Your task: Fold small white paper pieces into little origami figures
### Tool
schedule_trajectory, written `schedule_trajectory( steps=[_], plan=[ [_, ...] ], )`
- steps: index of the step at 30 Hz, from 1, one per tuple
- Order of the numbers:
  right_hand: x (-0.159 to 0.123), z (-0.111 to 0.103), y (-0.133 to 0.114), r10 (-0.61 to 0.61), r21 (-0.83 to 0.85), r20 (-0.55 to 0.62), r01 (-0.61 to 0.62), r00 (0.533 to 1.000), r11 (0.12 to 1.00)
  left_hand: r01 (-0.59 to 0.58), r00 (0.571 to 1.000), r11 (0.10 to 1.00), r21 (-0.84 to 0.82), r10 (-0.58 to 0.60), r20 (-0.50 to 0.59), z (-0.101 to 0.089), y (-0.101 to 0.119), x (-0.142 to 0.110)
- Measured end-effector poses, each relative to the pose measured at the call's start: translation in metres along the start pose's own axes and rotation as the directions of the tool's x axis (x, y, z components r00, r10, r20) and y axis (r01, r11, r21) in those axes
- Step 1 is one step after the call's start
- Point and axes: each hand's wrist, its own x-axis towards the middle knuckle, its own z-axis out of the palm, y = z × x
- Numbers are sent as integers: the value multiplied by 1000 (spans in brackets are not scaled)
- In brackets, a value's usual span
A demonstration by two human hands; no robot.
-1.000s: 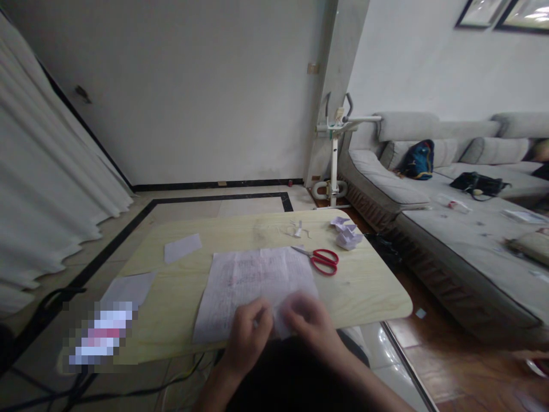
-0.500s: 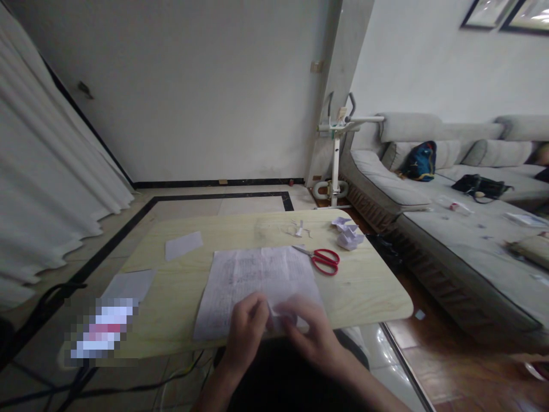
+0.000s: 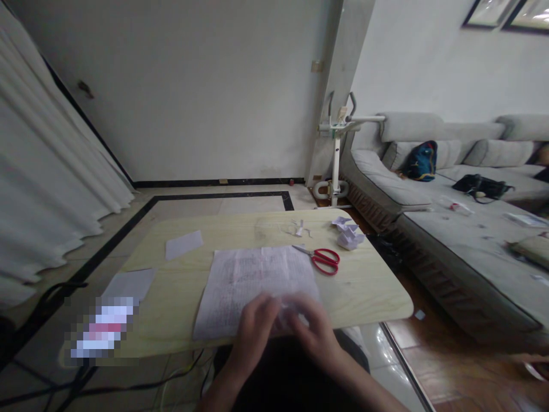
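Observation:
My left hand (image 3: 256,323) and my right hand (image 3: 315,329) meet over the near edge of a large printed sheet (image 3: 244,274). Pinched between their fingertips is a small piece of white paper (image 3: 286,312), partly hidden and blurred. Both hands are closed on it, the right one smeared by motion. Red-handled scissors (image 3: 325,261) lie beyond my right hand, their blade tips over the sheet's far right corner.
Folded white paper pieces (image 3: 349,236) sit at the table's (image 3: 373,286) far right. Thin paper scraps (image 3: 299,229) lie at the far edge. Loose white papers (image 3: 183,245) and a blurred-out object (image 3: 105,328) are on the left. A sofa (image 3: 454,240) stands to the right.
My left hand has shifted slightly right, closer to my right hand. The fingers move about the small piece of paper. The scissors and the printed sheet stay put.

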Motion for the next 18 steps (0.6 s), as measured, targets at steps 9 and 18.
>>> schedule_trajectory(
  steps=[9, 18],
  plan=[
    [3, 1, 1, 72, -58, -70, -76, 995, 995, -4, 1000, 999, 50, 3, 23, -4, 5, -2],
    [3, 0, -3, 70, -60, -50, -73, 996, 996, -96, 992, 974, 204, 77, 96, -12, 5, 0]
  ],
)
